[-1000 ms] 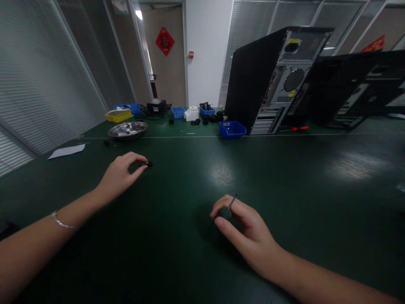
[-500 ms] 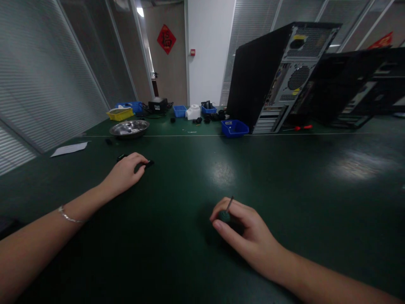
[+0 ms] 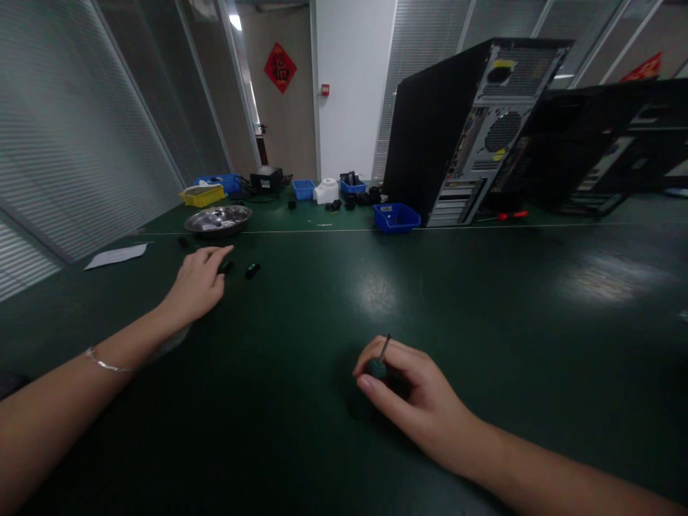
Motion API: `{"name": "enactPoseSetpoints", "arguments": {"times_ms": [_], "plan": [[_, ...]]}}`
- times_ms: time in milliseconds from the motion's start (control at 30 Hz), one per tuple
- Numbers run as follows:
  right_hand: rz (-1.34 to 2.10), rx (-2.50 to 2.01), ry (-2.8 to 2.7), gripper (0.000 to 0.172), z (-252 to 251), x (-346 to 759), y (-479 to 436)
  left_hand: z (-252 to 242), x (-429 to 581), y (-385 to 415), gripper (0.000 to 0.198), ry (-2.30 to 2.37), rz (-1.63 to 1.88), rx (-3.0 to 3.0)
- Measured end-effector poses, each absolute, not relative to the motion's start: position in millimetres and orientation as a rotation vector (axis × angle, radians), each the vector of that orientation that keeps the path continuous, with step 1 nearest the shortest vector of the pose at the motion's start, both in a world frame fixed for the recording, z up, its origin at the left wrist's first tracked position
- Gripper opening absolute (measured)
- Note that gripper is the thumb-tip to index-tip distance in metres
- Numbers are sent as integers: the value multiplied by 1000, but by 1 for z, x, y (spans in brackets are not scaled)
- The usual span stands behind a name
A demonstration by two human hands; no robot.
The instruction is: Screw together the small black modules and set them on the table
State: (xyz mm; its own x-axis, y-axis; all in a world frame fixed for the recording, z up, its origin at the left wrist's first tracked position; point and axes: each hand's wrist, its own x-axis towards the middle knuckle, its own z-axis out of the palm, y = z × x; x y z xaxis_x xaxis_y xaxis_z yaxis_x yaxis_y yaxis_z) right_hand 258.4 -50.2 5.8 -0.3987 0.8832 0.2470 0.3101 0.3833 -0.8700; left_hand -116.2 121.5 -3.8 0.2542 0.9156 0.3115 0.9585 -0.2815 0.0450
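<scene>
Left hand (image 3: 196, 287): fingers parted beside one small black part (image 3: 226, 268)
Right hand (image 3: 433, 408): fingers closed around a green-handled tool (image 3: 377, 368)

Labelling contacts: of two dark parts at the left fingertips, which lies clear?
The right dark part, apart from the left hand; the left dark part sits in its thumb-finger gap.

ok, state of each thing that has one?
Left hand: open
Green-handled tool: shaft up, held
Right hand: closed around it
Dark part near left hand: partly hidden, contact unclear
Dark part farther right: lying untouched
Steel bowl: uncovered, items inside
Dark blue bin: uncovered
Computer tower: standing
</scene>
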Motion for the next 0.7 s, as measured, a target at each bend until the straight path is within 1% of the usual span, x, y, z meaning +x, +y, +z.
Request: {"name": "enactPoseSetpoints", "arguments": {"times_ms": [200, 367, 433, 533, 600, 700], "plan": [[964, -1026, -1909, 14, 6, 257, -50, -6, -143, 132, 35, -1976, -355, -2226], [965, -1035, -1902, 14, 7, 256, -50, -5, -149, 134, 29, -2071, -363, -2256], [970, -1039, -1899, 15, 8, 256, -50, 2, -146, 131, 27, -2078, -456, -2264], [971, -1046, -1906, 15, 8, 257, -51, 17, -125, 118, 19, -2018, -723, -2280], [967, -1059, -1903, 16, 7, 257, -51, 26, -99, 102, 22, -1902, -921, -2349], [946, -1071, -1850, 17, 6, 259, -50, 31, -52, 64, 26, -1686, -1059, -2598]]}}
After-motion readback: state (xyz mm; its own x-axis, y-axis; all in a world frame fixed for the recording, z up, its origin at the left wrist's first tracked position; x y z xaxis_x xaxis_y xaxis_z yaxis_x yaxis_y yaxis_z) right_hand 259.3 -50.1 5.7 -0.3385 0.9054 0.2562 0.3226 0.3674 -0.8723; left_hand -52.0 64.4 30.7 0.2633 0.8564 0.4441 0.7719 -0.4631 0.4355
